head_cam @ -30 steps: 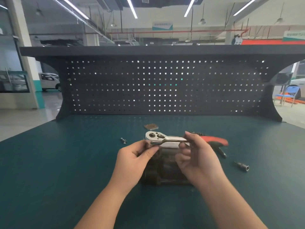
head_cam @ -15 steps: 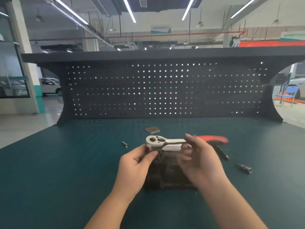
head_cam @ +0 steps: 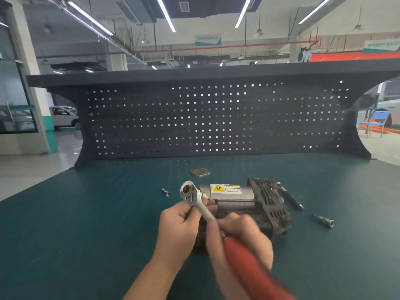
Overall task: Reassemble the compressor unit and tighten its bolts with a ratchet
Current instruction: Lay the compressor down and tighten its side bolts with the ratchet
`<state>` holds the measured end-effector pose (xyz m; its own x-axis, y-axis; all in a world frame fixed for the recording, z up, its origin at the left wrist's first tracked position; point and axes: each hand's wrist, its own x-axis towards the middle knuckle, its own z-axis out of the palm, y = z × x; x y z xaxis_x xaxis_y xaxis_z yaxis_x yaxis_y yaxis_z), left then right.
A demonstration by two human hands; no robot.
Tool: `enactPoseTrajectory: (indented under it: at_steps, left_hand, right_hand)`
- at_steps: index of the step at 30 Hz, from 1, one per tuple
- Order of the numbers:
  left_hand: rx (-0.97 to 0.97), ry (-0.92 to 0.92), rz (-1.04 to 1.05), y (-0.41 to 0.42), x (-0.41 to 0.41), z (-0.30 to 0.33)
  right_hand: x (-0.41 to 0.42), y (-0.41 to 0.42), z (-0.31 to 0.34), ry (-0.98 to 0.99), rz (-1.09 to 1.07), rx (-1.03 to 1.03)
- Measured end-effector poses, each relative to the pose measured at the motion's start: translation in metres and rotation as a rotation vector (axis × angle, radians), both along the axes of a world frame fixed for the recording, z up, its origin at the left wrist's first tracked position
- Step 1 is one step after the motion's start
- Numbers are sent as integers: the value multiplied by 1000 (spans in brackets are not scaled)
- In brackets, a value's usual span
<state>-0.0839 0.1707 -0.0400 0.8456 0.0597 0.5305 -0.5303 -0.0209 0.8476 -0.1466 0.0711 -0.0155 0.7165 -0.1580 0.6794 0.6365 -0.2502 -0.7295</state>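
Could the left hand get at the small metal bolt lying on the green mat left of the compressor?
Probably yes: the small metal bolt lies in the open, but the left hand is pinching something near the ratchet head.

I see a green tabletop (head_cam: 86,224) backed by a black pegboard (head_cam: 216,120). A small brown plate (head_cam: 200,172) lies near the pegboard. Beyond, a white car (head_cam: 62,118) stands left and a blue chair (head_cam: 375,123) right.
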Motion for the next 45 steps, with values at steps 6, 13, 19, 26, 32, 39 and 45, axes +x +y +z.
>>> enactPoseTrajectory:
  at_steps: [6,13,19,26,32,39,45]
  left_hand:
    - [-66,-150,7,-2,-7,5]
    - [-127,-230,175,2,-11,4]
    - [-63,-209,175,1,-10,6]
    - [-10,-164,-34,2,-7,10]
    - [-31,-44,-19,15,0,6]
    - [226,45,-112,21,1,2]
    - [220,61,-118,24,1,2]
  right_hand:
    - [-11,-9,13,67,316,712]
    - [-17,-43,23,633,686,330]
    - [-13,-46,74,325,100,-764]
    - [-2,-49,78,506,29,-740]
    - [9,-66,62,529,24,-551]
    - [11,-58,53,623,95,-428]
    - [13,-60,52,681,91,-402]
